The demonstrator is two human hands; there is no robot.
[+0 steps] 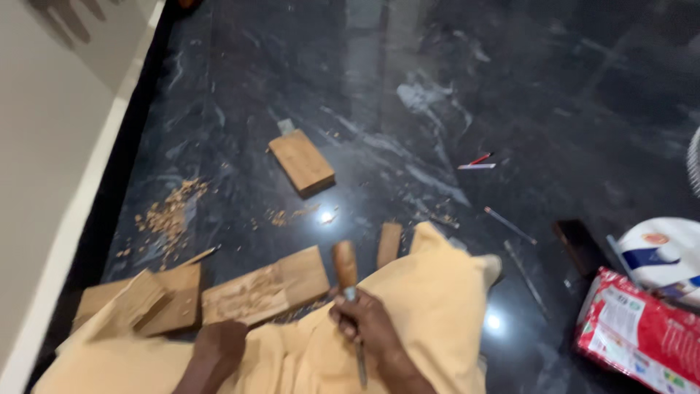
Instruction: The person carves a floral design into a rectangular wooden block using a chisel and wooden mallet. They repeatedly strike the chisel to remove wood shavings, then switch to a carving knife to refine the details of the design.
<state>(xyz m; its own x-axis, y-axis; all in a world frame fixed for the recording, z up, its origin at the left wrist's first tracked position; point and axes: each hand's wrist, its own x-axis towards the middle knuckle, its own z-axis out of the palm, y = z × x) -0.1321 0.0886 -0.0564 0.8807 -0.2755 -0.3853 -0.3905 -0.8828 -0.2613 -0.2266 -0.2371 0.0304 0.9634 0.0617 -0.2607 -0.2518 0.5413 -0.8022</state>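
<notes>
Both hands (361,317) blurred; chisel (348,292) blade partly hidden.

Floor (510,87) across the whole upper frame: near-black stone, streaked with pale grey-white veins, glossy with white glints. Far left, the wall (44,146) is plain off-white with a lighter skirting stripe. Centre, a small wood block (302,162), warm honey-brown with a fine straight grain. Left of centre, tan wood chips (169,215) speckle the dark stone. Lower left, the carved plank (264,293), light brown, its cut patch paler and mottled. Lower centre, the chisel (345,271): reddish-brown handle, grey metal below. Bottom, cloth (430,306) in flat mustard-beige. Lower right, a packet (636,332) in red and white; above it a white bag (667,252) with blue and orange marks. Right of centre, a red pencil (480,158).
</notes>
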